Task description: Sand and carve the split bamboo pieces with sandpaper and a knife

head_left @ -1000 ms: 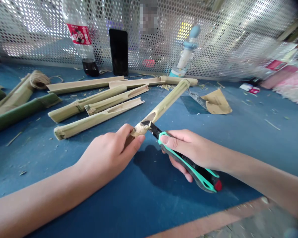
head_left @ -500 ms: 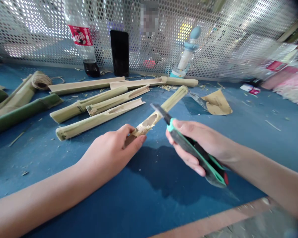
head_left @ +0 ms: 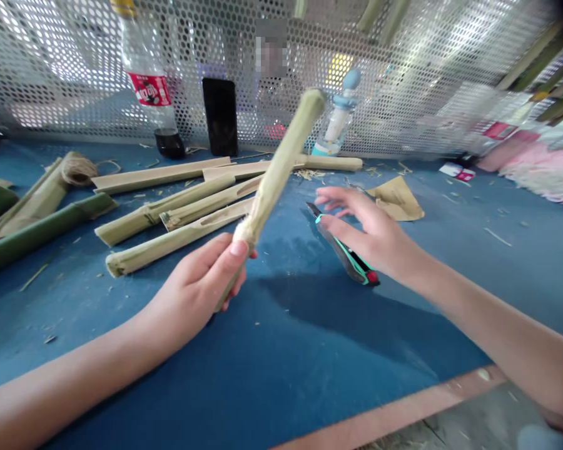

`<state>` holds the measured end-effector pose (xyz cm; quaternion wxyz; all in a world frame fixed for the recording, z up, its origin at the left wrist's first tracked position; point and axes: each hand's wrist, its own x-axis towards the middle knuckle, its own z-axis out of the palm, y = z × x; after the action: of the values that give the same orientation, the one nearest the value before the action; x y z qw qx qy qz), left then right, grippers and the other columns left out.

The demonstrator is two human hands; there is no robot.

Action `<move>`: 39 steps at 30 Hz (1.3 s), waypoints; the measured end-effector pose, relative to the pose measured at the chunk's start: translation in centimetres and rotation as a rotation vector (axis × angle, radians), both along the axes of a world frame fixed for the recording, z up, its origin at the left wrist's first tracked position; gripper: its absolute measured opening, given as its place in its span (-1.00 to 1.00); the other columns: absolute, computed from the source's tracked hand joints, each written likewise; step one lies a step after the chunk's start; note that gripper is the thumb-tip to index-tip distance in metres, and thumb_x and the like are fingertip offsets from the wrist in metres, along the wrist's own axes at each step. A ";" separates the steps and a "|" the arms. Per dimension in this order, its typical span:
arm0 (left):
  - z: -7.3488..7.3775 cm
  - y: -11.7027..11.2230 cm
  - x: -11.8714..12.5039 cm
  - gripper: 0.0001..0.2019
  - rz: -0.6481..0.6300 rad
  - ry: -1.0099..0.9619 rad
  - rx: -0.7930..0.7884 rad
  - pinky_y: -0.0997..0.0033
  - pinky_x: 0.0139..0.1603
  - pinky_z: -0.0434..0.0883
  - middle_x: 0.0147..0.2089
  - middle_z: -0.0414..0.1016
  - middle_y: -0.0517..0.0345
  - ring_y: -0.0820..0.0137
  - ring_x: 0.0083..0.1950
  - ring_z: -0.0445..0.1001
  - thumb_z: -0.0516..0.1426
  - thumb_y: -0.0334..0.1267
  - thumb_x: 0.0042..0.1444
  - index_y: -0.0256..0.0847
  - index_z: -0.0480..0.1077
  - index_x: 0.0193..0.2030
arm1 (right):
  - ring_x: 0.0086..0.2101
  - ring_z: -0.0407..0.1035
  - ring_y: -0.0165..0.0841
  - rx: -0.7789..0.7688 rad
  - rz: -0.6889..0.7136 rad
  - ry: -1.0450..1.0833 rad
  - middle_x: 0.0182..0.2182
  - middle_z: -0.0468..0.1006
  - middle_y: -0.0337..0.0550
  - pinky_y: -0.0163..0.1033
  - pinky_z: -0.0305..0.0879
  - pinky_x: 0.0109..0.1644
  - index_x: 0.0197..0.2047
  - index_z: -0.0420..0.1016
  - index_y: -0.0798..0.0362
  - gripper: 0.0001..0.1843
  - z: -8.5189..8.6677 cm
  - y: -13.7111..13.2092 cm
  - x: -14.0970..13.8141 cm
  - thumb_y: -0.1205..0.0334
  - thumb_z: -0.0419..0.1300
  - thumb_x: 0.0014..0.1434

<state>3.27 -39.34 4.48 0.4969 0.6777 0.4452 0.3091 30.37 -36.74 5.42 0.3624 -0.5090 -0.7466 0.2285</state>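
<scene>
- Head view: left hand [head_left: 199,287] in narrow grip, closed round the shaved end of a bamboo stalk [head_left: 281,169], stalk tilted up clear of the blue workbench [head_left: 281,387].
- Right hand [head_left: 370,228] wide open, empty, near the utility knife [head_left: 349,259] lying on the bench.

There was one left hand [head_left: 194,287], one right hand [head_left: 370,231], one knife [head_left: 344,251], one phone [head_left: 220,117], two bottles [head_left: 145,69] and perhaps nine bamboo pieces [head_left: 164,175].
</scene>
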 end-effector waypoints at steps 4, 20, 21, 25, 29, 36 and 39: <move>0.6 -0.6 0.2 -0.60 -0.309 0.261 0.117 0.52 -0.52 0.19 -0.48 0.27 0.27 0.51 -0.51 0.21 -0.10 0.09 0.34 -0.18 0.28 -0.31 | -0.39 0.38 -0.40 -0.372 0.383 0.401 -0.33 0.46 -0.20 -0.27 0.37 -0.32 0.08 0.35 0.00 -0.53 1.1 -2.7 -2.5 -0.16 0.10 0.27; 1.6 -1.3 1.2 -0.76 -0.168 0.148 0.423 0.50 -0.40 0.24 -0.38 0.29 0.24 0.52 -0.38 0.27 0.06 -0.21 0.32 -0.19 0.33 -0.40 | -0.43 0.50 -0.35 -0.675 0.481 0.706 -0.46 0.57 -0.17 -0.29 0.43 -0.42 -0.12 0.42 0.09 -0.64 -1.1 -3.1 -4.2 -0.05 0.19 0.25; 1.4 -1.2 1.2 -0.77 -0.135 0.156 0.449 0.50 -0.39 0.24 -0.37 0.28 0.24 0.52 -0.38 0.26 0.07 -0.22 0.31 -0.19 0.32 -0.40 | -0.42 0.51 -0.35 -0.678 0.471 0.723 -0.45 0.59 -0.16 -0.29 0.44 -0.42 -0.11 0.43 0.10 -0.65 -1.2 -3.1 -4.2 -0.04 0.19 0.25; 0.8 -1.1 1.1 -0.80 -0.093 0.172 0.556 0.48 -0.35 0.27 -0.34 0.29 0.21 0.51 -0.35 0.28 0.05 -0.29 0.31 -0.20 0.32 -0.37 | -0.42 0.53 -0.34 -0.666 0.417 0.739 -0.44 0.61 -0.14 -0.29 0.48 -0.40 -0.12 0.46 0.12 -0.63 -1.6 -3.1 -4.2 -0.04 0.22 0.23; 0.7 -0.8 0.8 -0.87 -0.126 0.198 0.707 0.50 -0.32 0.30 -0.30 0.31 0.20 0.52 -0.33 0.31 0.05 -0.37 0.30 -0.19 0.35 -0.30 | -0.42 0.55 -0.29 -0.653 0.386 0.709 -0.42 0.63 -0.10 -0.26 0.51 -0.41 -0.10 0.45 0.13 -0.59 -1.5 -3.2 -4.4 -0.05 0.25 0.20; 1.5 -0.8 0.4 -0.96 -0.147 0.263 0.939 0.47 -0.33 0.34 -0.27 0.32 0.16 0.49 -0.30 0.35 0.11 -0.42 0.24 -0.23 0.34 -0.22 | -0.37 0.56 -0.28 -0.364 0.298 0.531 -0.39 0.63 -0.16 -0.17 0.52 -0.27 -0.08 0.43 0.04 -0.67 -1.1 -4.8 -4.3 -0.03 0.19 0.24; 1.7 -0.9 0.4 -0.96 -0.110 0.279 0.969 0.47 -0.24 0.35 -0.27 0.33 0.16 0.49 -0.26 0.35 0.11 -0.42 0.24 -0.24 0.34 -0.23 | -0.36 0.54 -0.28 -0.078 0.220 0.248 -0.38 0.62 -0.18 -0.16 0.49 -0.25 -0.08 0.45 -0.04 -0.71 -1.3 -5.4 -3.7 -0.02 0.19 0.22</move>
<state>3.66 -40.20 6.17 0.0766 0.8877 0.2762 0.3602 26.66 -42.18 4.07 0.4045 -0.4057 -0.7380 0.3566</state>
